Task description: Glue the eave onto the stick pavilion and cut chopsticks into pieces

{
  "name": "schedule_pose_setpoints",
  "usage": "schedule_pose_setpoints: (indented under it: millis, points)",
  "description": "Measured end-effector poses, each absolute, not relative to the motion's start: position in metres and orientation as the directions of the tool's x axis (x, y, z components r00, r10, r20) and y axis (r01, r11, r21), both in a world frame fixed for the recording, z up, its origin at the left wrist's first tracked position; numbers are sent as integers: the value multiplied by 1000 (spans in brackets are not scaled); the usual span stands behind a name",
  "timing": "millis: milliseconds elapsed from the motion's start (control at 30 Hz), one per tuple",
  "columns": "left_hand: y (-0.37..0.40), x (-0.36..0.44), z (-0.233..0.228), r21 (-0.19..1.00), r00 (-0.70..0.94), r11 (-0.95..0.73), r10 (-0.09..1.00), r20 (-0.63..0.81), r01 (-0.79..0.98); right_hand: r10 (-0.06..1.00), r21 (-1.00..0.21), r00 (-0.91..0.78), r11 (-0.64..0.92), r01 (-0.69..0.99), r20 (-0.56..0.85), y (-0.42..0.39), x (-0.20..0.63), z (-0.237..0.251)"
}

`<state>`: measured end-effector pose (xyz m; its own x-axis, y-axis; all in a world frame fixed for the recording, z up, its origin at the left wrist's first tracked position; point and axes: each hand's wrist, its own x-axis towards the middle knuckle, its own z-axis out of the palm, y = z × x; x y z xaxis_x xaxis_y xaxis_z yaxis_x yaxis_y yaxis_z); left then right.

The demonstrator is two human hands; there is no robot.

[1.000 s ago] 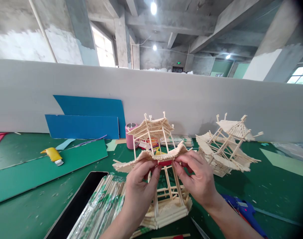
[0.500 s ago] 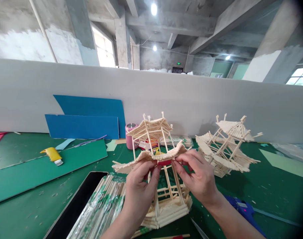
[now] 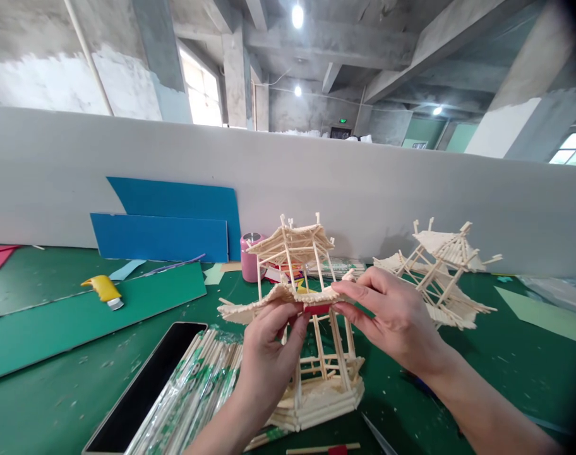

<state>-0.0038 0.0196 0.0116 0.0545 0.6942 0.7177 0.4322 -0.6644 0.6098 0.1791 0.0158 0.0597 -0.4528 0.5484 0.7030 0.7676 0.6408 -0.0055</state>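
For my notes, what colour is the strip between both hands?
The strip is red; head view shows it best.

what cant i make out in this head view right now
In the head view:
- how far the red strip runs behind the left hand
- the farther stick model's lower left, behind the right hand
- the metal blade's other end, cut off by the bottom edge

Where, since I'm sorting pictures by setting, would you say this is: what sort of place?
Probably a craft workspace in an unfinished-looking building: a stick tower and wrapped sticks on a green table, beneath bare concrete beams.
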Motion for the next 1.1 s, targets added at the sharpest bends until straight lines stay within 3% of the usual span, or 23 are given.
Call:
schedule_pose_setpoints:
  millis: [367,800,1100]
  points:
    - [23,-9,17,615,122,-688,699,705,385,543,28,-495,654,756,678,14,176,70]
    - [26,-10,15,652,88,-659,725,683,375,527,70,-495,632,772,691,8,161,78]
    - [25,-11,17,652,97,-674,717,690,346,596,33,-513,632,774,618,15,138,83]
